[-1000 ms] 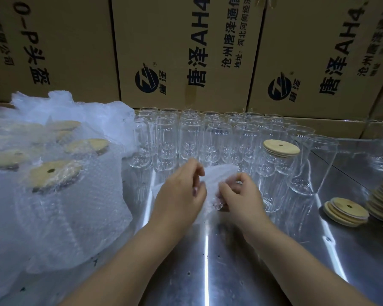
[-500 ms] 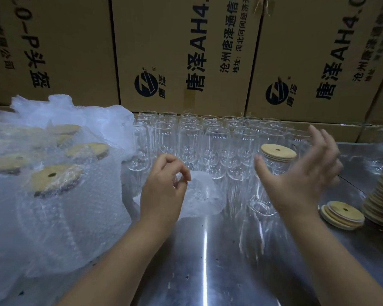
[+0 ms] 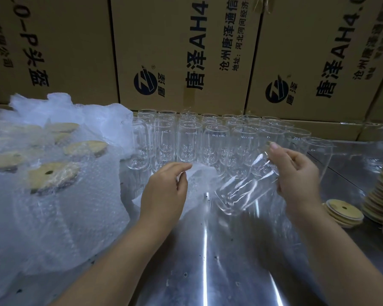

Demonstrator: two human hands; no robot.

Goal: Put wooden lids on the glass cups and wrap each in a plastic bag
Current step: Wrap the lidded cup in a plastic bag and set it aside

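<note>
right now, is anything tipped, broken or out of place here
Only one glass cup is tilted, held by the right hand beside the bubble bag the left hand pinches. Nothing looks broken.

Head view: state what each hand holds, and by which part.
The right hand grips a tilted glass cup by its upper end, near the rim. The left hand pinches the edge of a bubble-wrap bag.

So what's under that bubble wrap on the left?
Several round wooden lids show through the bubble wrap, the nearest with a small hole. Whatever they sit on is veiled by the wrap.
</note>
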